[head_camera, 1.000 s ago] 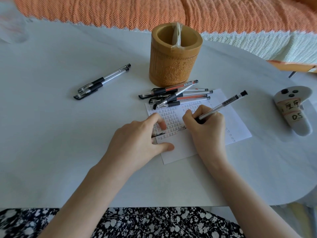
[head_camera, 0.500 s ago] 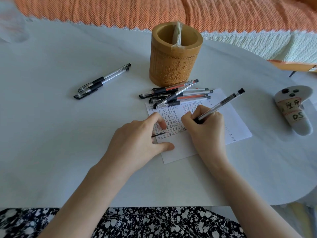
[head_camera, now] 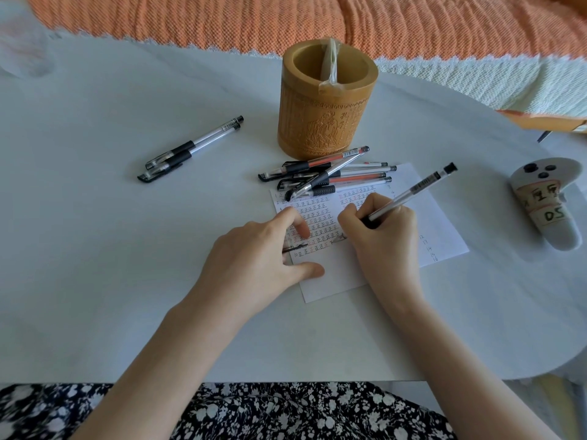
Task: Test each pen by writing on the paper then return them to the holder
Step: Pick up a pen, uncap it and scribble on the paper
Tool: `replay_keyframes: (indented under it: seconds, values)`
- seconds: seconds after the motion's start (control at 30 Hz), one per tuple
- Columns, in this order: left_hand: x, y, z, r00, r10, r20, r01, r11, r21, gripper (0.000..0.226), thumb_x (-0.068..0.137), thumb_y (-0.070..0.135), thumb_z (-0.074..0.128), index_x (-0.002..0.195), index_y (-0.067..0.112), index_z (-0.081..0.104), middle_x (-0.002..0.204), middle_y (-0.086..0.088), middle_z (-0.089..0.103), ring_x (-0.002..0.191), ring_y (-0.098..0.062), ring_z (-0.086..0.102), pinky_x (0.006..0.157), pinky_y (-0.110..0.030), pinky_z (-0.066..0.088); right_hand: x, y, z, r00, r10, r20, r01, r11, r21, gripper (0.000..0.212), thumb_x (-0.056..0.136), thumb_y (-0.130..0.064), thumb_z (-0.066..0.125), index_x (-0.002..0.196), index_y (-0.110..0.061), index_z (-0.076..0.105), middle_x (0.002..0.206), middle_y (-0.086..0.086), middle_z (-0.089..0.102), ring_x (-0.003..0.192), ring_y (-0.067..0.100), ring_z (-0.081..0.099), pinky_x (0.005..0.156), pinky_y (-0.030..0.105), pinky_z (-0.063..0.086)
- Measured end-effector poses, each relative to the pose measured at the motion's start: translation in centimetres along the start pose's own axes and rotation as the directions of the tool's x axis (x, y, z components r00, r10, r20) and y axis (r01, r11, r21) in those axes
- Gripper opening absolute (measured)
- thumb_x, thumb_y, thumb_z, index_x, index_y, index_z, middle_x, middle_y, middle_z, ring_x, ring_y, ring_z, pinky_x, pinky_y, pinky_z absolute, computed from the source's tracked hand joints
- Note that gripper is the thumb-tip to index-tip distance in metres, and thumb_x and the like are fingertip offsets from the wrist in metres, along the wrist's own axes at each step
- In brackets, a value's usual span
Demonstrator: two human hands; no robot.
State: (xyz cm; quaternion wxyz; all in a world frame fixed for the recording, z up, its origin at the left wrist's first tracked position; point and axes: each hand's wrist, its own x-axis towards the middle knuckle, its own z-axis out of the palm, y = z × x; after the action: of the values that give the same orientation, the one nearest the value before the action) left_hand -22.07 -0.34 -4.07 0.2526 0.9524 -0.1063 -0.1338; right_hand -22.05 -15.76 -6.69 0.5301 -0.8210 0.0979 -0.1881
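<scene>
My right hand [head_camera: 384, 239] grips a clear pen [head_camera: 416, 192], its tip down on the sheet of paper [head_camera: 441, 223], which is filled with rows of marks. My left hand [head_camera: 257, 258] lies on the paper's left edge and pinches a pen cap [head_camera: 293, 248] between its fingers. A pile of several pens [head_camera: 330, 177] rests on the paper's far edge. Behind the pile stands the carved bamboo holder [head_camera: 327, 103], with only a plastic sleeve inside. Two more pens [head_camera: 190, 149] lie side by side at the left.
A white controller [head_camera: 546, 204] with a taped label lies at the right on the white table [head_camera: 95, 249]. An orange woven cover [head_camera: 286, 17] runs along the far side. The table's rounded edge curves at the right and near me.
The pen's upper end has swung slightly as my right hand writes. My left hand has stayed in place on the paper.
</scene>
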Motion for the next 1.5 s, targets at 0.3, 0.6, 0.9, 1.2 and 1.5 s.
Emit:
replay_keyframes:
  seconds: [0.3, 0.6, 0.9, 1.2, 1.5]
  values:
    - [0.0, -0.01, 0.01, 1.0, 0.0, -0.001, 0.0, 1.0, -0.004, 0.047, 0.065, 0.063, 0.069, 0.098, 0.039, 0.046, 0.085, 0.01, 0.065, 0.082, -0.011, 0.066, 0.075, -0.033, 0.05, 0.07, -0.02, -0.05, 1.0, 0.001, -0.013, -0.001, 1.0, 0.009, 0.044, 0.079, -0.002, 0.06, 0.051, -0.015, 0.03, 0.036, -0.008, 0.025, 0.04, 0.008, 0.022, 0.041, 0.013, 0.017]
    - [0.03, 0.0, 0.03, 1.0, -0.003, -0.002, 0.003, 1.0, -0.005, 0.047, 0.065, 0.063, 0.069, 0.098, 0.039, 0.046, 0.084, 0.01, 0.065, 0.084, -0.011, 0.066, 0.076, -0.033, 0.05, -0.03, -0.2, -0.07, 1.0, 0.007, 0.006, -0.007, 1.0, -0.016, 0.038, 0.08, -0.004, 0.06, 0.052, -0.008, 0.034, 0.038, -0.007, 0.024, 0.041, 0.01, 0.022, 0.042, 0.015, 0.017]
    - [0.01, 0.01, 0.0, 1.0, -0.006, -0.002, 0.006, 1.0, -0.01, 0.047, 0.065, 0.062, 0.069, 0.098, 0.039, 0.047, 0.084, 0.01, 0.065, 0.084, -0.012, 0.065, 0.076, -0.033, 0.05, -0.03, -0.09, -0.04, 1.0, 0.003, 0.015, -0.002, 0.998, -0.057, 0.036, 0.076, -0.003, 0.059, 0.052, -0.009, 0.032, 0.045, -0.005, 0.021, 0.046, 0.011, 0.019, 0.044, 0.018, 0.015]
    - [0.07, -0.02, 0.02, 1.0, -0.006, 0.0, 0.006, 1.0, -0.009, 0.047, 0.064, 0.063, 0.07, 0.098, 0.039, 0.046, 0.087, 0.01, 0.066, 0.084, -0.011, 0.066, 0.076, -0.032, 0.05, 0.0, -0.04, 0.0, 1.0, 0.004, 0.017, -0.003, 0.999, -0.048, 0.041, 0.077, -0.004, 0.06, 0.05, -0.013, 0.03, 0.04, -0.006, 0.024, 0.044, 0.01, 0.021, 0.043, 0.017, 0.016]
    - [0.1, 0.03, 0.0, 1.0, -0.004, -0.006, 0.004, 1.0, -0.006, 0.048, 0.064, 0.063, 0.07, 0.098, 0.038, 0.047, 0.086, 0.01, 0.065, 0.084, -0.012, 0.066, 0.076, -0.033, 0.05, 0.06, 0.17, 0.13, 1.0, 0.006, 0.004, -0.006, 0.999, -0.038, 0.036, 0.075, -0.002, 0.059, 0.052, -0.01, 0.032, 0.045, -0.005, 0.023, 0.047, 0.009, 0.019, 0.044, 0.018, 0.015]
